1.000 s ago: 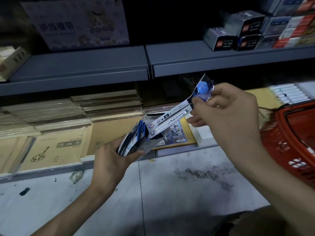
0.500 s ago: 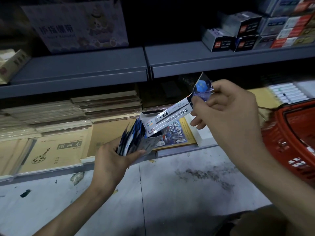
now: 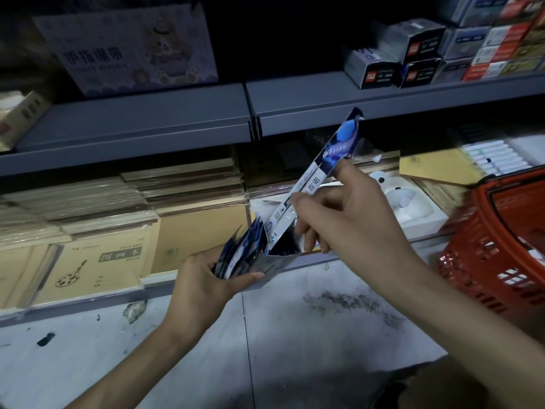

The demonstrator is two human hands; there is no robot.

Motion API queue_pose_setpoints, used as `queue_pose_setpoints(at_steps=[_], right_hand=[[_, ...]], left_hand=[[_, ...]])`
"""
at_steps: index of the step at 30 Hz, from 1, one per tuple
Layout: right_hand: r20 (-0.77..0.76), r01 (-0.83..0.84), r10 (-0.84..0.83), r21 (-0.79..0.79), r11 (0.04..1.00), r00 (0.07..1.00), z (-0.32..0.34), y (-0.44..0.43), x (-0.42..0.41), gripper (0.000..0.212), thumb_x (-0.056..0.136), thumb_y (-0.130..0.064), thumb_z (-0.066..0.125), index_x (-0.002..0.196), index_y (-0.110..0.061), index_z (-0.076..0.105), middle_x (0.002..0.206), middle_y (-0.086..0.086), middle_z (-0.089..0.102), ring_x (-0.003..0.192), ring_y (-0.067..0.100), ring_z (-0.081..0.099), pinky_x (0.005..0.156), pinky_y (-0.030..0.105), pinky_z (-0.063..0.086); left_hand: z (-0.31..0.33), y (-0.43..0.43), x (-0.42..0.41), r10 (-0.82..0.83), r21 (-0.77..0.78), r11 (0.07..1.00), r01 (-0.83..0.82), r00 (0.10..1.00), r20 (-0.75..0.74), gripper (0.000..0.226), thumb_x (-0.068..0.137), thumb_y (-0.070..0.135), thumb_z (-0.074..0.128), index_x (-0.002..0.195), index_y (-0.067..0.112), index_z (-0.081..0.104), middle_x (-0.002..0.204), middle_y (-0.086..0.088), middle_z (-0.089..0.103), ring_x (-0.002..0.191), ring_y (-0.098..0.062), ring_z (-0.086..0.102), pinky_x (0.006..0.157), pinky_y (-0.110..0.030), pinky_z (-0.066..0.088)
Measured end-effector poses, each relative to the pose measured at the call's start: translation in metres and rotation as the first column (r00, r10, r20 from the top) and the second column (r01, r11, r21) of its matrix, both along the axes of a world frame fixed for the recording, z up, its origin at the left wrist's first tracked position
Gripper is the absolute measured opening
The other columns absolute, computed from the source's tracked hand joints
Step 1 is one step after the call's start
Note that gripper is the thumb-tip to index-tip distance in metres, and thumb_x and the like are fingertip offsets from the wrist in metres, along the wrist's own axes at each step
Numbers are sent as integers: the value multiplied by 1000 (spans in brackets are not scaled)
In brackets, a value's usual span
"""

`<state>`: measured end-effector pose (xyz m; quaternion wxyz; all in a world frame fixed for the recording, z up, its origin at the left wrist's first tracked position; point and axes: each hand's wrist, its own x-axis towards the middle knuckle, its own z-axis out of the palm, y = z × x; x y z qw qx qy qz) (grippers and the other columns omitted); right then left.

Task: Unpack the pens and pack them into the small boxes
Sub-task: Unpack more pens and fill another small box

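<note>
My left hand [image 3: 200, 286] grips a small open box [image 3: 277, 261] packed with several blue-and-white pen packets [image 3: 241, 252], held low in front of the bottom shelf. My right hand [image 3: 351, 219] pinches one long pen packet [image 3: 324, 172] at its middle, forefinger stretched along its upper part. The packet stands steeply tilted, its lower end inside the box's open mouth and its blue top pointing up to the right.
A red plastic basket [image 3: 501, 249] hangs at the right. Grey shelves [image 3: 177, 119] carry stacks of tan notebooks [image 3: 97, 261], small pen boxes [image 3: 413, 54] on the upper right, white pens [image 3: 492, 154] and a large printed carton [image 3: 132, 45]. Below lies a stained floor [image 3: 295, 335].
My right hand has slid down the packet from its blue top to its middle. The packet has swung more upright, its lower end going into the box.
</note>
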<state>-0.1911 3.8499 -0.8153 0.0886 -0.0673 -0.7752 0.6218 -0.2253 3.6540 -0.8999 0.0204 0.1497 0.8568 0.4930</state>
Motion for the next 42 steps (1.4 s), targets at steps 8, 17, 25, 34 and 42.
queue_pose_setpoints(at_steps=[8,17,25,34,42], right_hand=[[43,-43,42,21,999,998,1,3,0,21,87,-5,63,96,-20,51,62,9,70,45,21,57,45,21,42],[-77,52,-30,310,949,997,-10,4,4,15,82,-15,63,92,-20,54,65,11,66,56,29,61,57,48,56],[-73,0,24,303,953,997,-10,7,3,5,86,-15,61,88,-13,56,68,10,68,57,28,63,59,49,56],[-27,-55,66,314,948,997,-21,-1,2,16,88,-20,67,91,-25,52,64,5,66,56,23,65,58,48,57],[-20,23,-20,153,988,1000,-3,3,6,22,89,-35,75,102,-31,58,67,2,68,55,15,59,59,36,51]], left_hand=[[3,1,6,-21,19,1000,20,998,56,47,69,10,92,43,37,62,44,22,56,42,8,51,46,-5,33],[2,-3,1,14,8,1000,-14,998,68,44,72,19,91,45,42,64,45,15,61,43,2,56,50,-16,47],[2,0,0,77,42,996,-80,995,70,37,68,14,93,54,33,64,56,19,68,56,2,65,51,-16,50],[2,3,2,38,25,999,-38,999,-2,52,71,11,91,50,49,63,43,16,54,41,-3,44,44,-13,33],[-3,6,-1,48,36,998,-49,998,33,41,70,10,92,62,36,62,58,24,67,55,6,62,49,-9,43]])
